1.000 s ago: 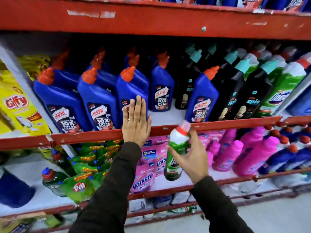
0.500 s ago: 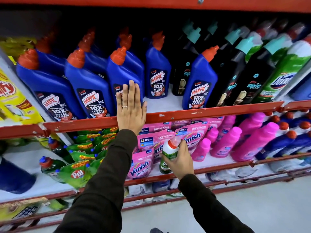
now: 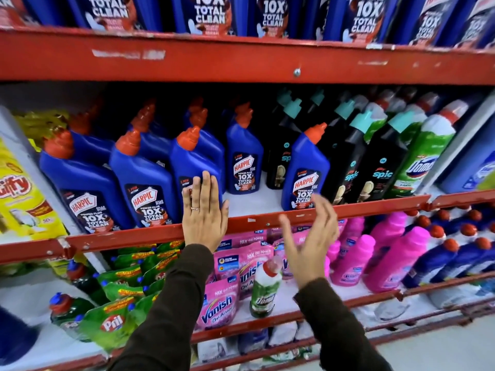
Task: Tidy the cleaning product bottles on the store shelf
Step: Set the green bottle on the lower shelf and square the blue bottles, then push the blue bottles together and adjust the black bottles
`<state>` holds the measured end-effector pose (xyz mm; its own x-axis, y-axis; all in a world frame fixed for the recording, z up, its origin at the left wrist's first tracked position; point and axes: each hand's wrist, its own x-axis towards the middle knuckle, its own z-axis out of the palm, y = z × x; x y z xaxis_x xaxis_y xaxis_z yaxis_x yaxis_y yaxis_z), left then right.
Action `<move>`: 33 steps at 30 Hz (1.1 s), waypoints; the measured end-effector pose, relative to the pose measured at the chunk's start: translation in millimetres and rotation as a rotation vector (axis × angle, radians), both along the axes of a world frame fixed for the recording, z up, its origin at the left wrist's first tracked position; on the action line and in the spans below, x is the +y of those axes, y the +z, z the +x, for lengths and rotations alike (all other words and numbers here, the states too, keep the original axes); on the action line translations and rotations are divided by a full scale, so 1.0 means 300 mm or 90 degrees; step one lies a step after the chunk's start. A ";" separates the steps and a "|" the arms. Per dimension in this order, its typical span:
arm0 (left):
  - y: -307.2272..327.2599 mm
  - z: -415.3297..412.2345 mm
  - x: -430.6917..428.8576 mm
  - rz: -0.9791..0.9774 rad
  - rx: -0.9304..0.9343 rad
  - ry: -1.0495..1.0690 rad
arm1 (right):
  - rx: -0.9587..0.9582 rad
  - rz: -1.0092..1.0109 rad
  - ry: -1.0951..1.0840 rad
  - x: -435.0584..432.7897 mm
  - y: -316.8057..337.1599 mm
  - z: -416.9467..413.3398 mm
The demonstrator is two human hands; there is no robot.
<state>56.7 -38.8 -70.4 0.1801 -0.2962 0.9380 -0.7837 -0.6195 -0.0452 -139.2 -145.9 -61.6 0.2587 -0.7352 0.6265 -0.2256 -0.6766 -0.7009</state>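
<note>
One head view, close, faces the red shelf rail (image 3: 267, 62) slightly downward.

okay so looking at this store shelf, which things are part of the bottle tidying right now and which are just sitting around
In play:
- small green-and-white Domex bottle with red cap, standing on the lower shelf
- blue Harpic bottles with orange caps
- left hand, flat against one
- right hand, open

Just sitting there:
- pink Vanish pouches
- green Pril pouches

On the middle shelf, a bare white gap (image 3: 251, 203) lay open between the third front Harpic bottle (image 3: 191, 167) and the lone Harpic bottle (image 3: 305, 172). A rear Harpic bottle (image 3: 244, 159) closed the gap's back. The red shelf rail (image 3: 348, 210) barred its lower front edge.
</note>
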 end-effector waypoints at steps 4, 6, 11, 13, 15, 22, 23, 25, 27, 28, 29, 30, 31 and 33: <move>-0.003 0.003 -0.005 -0.008 0.004 -0.001 | 0.046 -0.097 -0.074 -0.098 0.269 0.095; -0.007 0.007 -0.009 -0.013 0.009 0.000 | 0.114 -0.086 -0.073 -0.128 0.331 0.131; -0.013 0.016 -0.012 -0.008 0.004 0.000 | 0.164 -0.075 -0.096 -0.162 0.387 0.159; -0.011 0.013 -0.011 -0.006 0.010 -0.004 | 0.168 -0.082 -0.077 -0.154 0.395 0.158; -0.014 0.012 -0.009 -0.008 0.007 -0.002 | 0.140 -0.088 -0.040 -0.127 0.395 0.163; -0.010 0.008 -0.003 -0.008 0.008 -0.011 | 0.133 -0.126 0.053 0.009 0.388 0.259; -0.011 0.008 -0.004 -0.007 0.008 -0.010 | 0.130 -0.140 0.052 0.022 0.383 0.272; -0.012 0.008 -0.003 -0.003 0.012 -0.006 | 0.112 -0.149 0.048 0.034 0.374 0.285; -0.015 0.008 -0.001 0.002 0.013 -0.004 | 0.101 -0.142 0.042 0.037 0.368 0.286; -0.013 0.008 -0.001 0.003 0.013 -0.004 | 0.102 -0.143 0.039 0.037 0.367 0.285; -0.012 0.005 0.001 0.003 0.017 -0.006 | 0.107 -0.147 0.037 0.038 0.364 0.283; -0.010 0.004 0.001 0.003 0.018 -0.009 | 0.110 -0.152 0.041 0.039 0.365 0.279; -0.010 0.002 0.001 0.002 0.019 -0.011 | 0.110 -0.154 0.052 0.042 0.365 0.273; -0.007 0.002 0.001 0.000 0.020 -0.014 | 0.084 -0.151 0.082 0.042 0.367 0.250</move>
